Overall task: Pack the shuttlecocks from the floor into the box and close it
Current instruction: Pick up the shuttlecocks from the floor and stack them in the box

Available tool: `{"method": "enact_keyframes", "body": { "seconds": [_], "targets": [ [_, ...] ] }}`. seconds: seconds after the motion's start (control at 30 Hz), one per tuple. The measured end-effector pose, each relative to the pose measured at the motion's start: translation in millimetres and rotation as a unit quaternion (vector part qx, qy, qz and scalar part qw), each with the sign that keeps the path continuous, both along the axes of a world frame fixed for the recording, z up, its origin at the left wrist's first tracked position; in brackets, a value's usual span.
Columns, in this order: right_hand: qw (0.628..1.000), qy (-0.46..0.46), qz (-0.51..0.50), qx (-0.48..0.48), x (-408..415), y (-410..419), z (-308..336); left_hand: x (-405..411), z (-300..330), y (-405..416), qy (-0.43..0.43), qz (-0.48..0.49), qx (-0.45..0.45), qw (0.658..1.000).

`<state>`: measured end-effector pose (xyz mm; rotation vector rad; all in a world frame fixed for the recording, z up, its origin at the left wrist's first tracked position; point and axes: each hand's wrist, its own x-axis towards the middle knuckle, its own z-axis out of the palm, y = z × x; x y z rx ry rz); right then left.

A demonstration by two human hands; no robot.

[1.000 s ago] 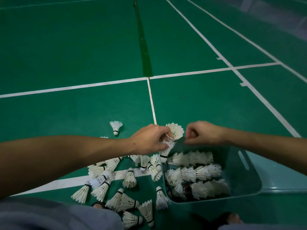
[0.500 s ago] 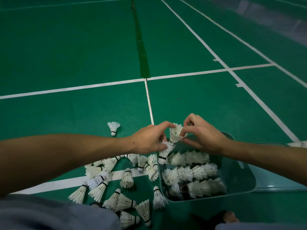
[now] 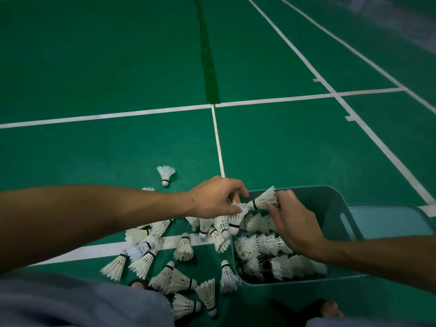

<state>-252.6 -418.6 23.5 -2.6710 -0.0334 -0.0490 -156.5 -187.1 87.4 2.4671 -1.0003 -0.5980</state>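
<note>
Grey cloth [image 3: 70, 303] across the lower left corner, toes [image 3: 330, 308] at the lower right edge. Just above, loose white feathered shuttlecocks [image 3: 184, 247] scattered over the green court floor [image 3: 94, 67] and across a white painted line [image 3: 94, 250], left of centre. To their right, a teal plastic box [image 3: 330, 204] standing open, rows of packed white shuttlecocks [image 3: 271, 244] lying on their sides inside; a paler teal lid [image 3: 387, 220] flat on the floor touching the box's right side. Above the box's near left corner, left hand [image 3: 217, 199], grip curled and pinching ragged white feathers, possibly a shuttlecock's, with a further shuttlecock [image 3: 234, 223] hanging just below, cork down; whether held or merely resting there, cannot tell. Right hand [image 3: 295, 223] over the box, fingertips pinching the skirt of one white shuttlecock [image 3: 264, 199], held sideways with cork toward the left hand. Farther up, left of centre, a lone shuttlecock [image 3: 165, 174] apart from the pile. Beyond, more white court lines [image 3: 271, 100] and a dark green strip [image 3: 207, 55] toward the top.
</note>
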Motion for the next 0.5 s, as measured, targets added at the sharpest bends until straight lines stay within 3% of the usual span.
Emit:
{"method": "enact_keyframes", "body": {
  "seconds": [0.2, 0.5],
  "targets": [
    [0.977, 0.161, 0.102, -0.1, -8, 0, -39, -2, 3, 2, -0.06, -0.044, 0.007, 0.997],
    [0.936, 0.219, 0.215, -0.172, -1, 14, -64, -1, -5, 1, -0.082, -0.051, 0.002, 0.995]
  ]
}}
